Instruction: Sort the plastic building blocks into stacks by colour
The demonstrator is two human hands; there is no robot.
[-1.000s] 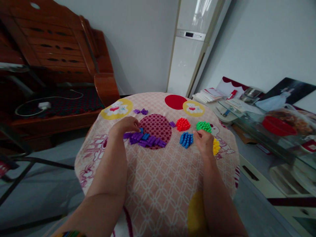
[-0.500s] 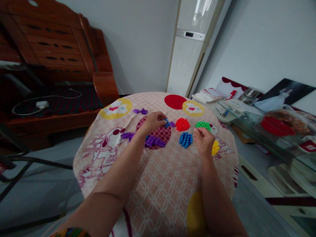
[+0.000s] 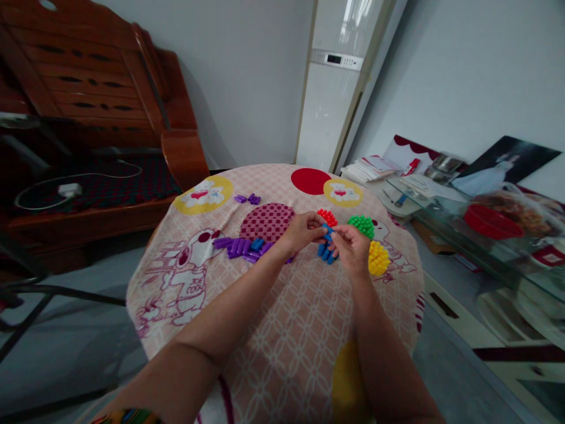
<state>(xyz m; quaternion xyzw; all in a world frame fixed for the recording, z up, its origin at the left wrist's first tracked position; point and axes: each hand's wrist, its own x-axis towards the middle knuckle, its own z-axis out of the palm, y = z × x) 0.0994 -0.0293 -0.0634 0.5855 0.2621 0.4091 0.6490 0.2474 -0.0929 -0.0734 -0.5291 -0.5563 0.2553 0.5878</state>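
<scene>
My left hand and my right hand meet over the far middle of the table. Between their closed fingertips they pinch a small blue plastic piece, its exact shape partly covered. Just below lies a cluster of blue pieces, and behind the fingers a red cluster is half hidden. Beside my right hand are a green cluster and a yellow cluster of knobbly pieces. A loose pile of purple pieces, with a blue piece among them, lies left of my left wrist.
A few purple pieces lie toward the far left of the patterned tablecloth. A wooden bench stands at left. On the right, a glass shelf carries papers, a red bowl and other items.
My left hand has moved right with a blue piece to meet my right hand, which has shifted slightly left. The purple pile shows more fully now.
</scene>
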